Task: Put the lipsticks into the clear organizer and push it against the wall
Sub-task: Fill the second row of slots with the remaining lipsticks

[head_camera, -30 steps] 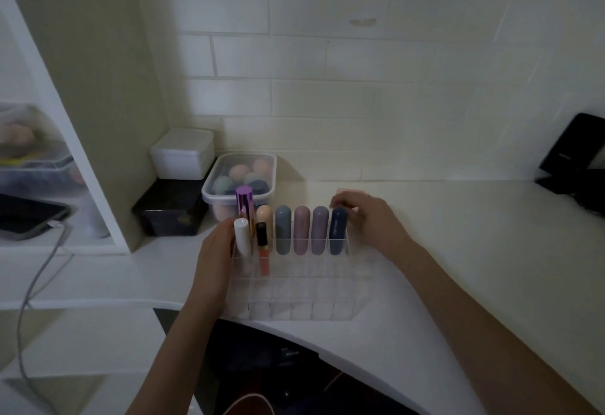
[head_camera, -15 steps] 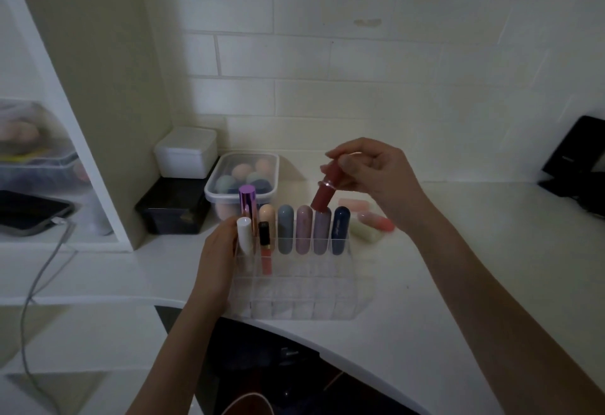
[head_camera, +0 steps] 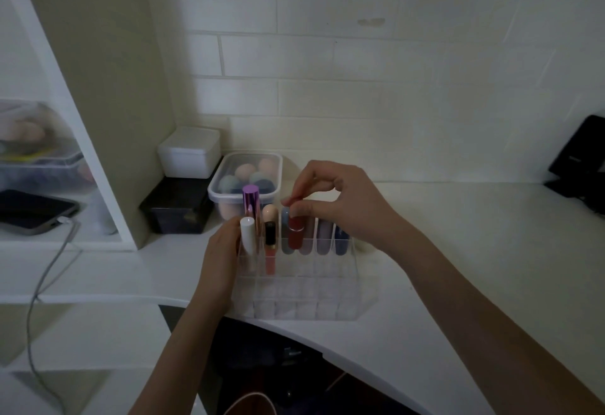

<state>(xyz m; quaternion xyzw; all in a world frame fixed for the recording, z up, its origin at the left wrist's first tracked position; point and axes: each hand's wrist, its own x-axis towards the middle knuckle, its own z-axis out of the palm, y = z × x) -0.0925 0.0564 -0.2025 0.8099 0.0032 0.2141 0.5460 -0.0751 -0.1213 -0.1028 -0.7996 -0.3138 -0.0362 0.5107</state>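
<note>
A clear organizer (head_camera: 304, 297) with many small slots stands near the front edge of the white counter. Its back rows hold several lipsticks upright, among them a purple one (head_camera: 250, 205), a white one (head_camera: 247, 238) and a dark blue one (head_camera: 341, 243). My right hand (head_camera: 340, 198) pinches the top of a red lipstick (head_camera: 295, 234), which stands upright in a middle slot. My left hand (head_camera: 221, 257) grips the organizer's left side. Any lipsticks lying behind the organizer are hidden by my right hand.
A lidded tub of makeup sponges (head_camera: 245, 182) sits behind the organizer, with a white box (head_camera: 189, 151) on a black box (head_camera: 178, 208) to its left. A white shelf unit (head_camera: 98, 153) stands at the left. The brick wall (head_camera: 360, 87) runs behind. A black object (head_camera: 579, 159) lies far right.
My right hand lifted the red lipstick from behind the organizer, carried it forward and down, and it now stands in a middle slot. My left hand has stayed on the organizer.
</note>
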